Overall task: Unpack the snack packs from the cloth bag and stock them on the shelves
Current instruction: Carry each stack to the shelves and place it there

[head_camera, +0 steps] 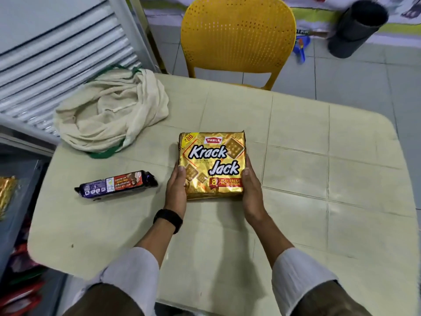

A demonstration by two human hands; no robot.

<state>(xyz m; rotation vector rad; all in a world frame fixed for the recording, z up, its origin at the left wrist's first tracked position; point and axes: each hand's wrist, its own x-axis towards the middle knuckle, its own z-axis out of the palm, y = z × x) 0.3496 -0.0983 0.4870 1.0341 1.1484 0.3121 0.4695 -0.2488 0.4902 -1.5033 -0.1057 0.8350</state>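
Sleeved forearms reach forward from the bottom of the view over the cream table (319,156), the largest item present. Cloth bag (109,112) lies slumped and open at the table's far left corner, apparently emptied; its contents cannot be confirmed. Gold cracker pack (213,164) sits near the table's middle, label up, clasped between both hands. Judged stiff-sided but crushable, with glossy, likely slippery foil and brittle contents; moderate weight for its bulk. Best held by opposite side faces, as now. Dark biscuit roll (116,184) lies apart to the left, untouched, light and one-hand sized. Left hand (176,188) grips the pack's left side, thumb on top. Right hand (251,187) grips the right side likewise. Wrists are level, palms facing inward. Shelving at the far left edge is blurred.
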